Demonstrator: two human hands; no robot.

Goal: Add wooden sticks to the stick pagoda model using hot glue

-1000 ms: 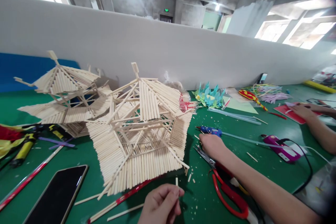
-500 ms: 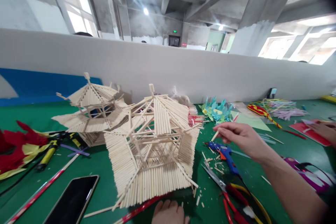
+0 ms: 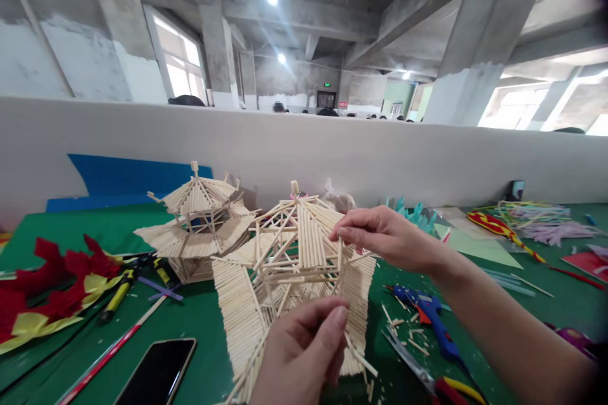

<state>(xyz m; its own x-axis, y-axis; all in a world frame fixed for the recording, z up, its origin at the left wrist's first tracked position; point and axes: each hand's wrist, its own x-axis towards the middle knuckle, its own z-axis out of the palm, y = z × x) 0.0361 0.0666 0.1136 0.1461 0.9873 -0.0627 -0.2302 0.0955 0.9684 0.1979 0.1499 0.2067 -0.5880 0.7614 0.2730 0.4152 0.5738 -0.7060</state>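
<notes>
The front model pavilion [image 3: 237, 310], built from pale wooden sticks, stands on the green table, with part of its roof frame bare. My right hand [image 3: 380, 237] is closed in a pinch at the right edge of its upper roof. A thin wooden stick [image 3: 340, 256] runs down from those fingertips. Lower, in front of the pavilion, my left hand [image 3: 306, 348] is closed with thumb and forefinger together; what lies between them, if anything, is hidden. A blue glue gun [image 3: 432, 319] and scissors [image 3: 408, 357] lie to the right, below my right forearm.
A second stick pavilion [image 3: 199, 228] stands behind on the left. A phone [image 3: 156, 373], a red-and-white stick bundle [image 3: 111, 351] and red and yellow paper pieces [image 3: 61, 285] lie left. Stick offcuts [image 3: 418, 345] are scattered near the glue gun. A white partition [image 3: 237, 139] rises behind.
My right hand has moved left from above the glue gun to the pavilion roof. My left hand has risen from the table's front edge and closed. The view has shifted left and up.
</notes>
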